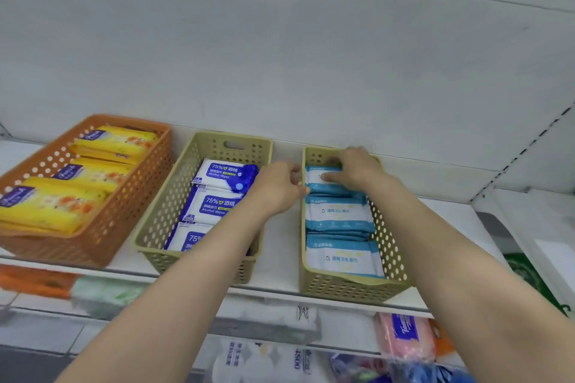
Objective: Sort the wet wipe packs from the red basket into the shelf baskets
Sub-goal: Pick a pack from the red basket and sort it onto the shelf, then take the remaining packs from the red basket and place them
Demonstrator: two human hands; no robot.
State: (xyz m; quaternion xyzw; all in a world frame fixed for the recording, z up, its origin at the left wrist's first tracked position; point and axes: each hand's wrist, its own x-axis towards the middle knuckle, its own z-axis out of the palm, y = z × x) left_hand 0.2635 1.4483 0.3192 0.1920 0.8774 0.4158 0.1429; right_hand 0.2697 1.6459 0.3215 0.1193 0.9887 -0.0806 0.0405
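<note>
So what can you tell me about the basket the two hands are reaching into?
The olive-green perforated plastic basket stands on the right of the white shelf, narrow end toward the camera. Round holes pierce its walls. It holds three stacks of light-blue and white wipe packs in a row. The right hand presses on the rearmost stack; the left hand grips the basket's left wall.

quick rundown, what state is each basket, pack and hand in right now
orange basket: on the shelf, holds yellow packs
middle basket: on the shelf, holds alcohol wipe packs
right basket: on the shelf, holds light blue packs in a row
rear light blue pack: under the right hand
left hand: fingers curled at the right basket's left wall
right hand: fingers resting on the rear pack
</note>
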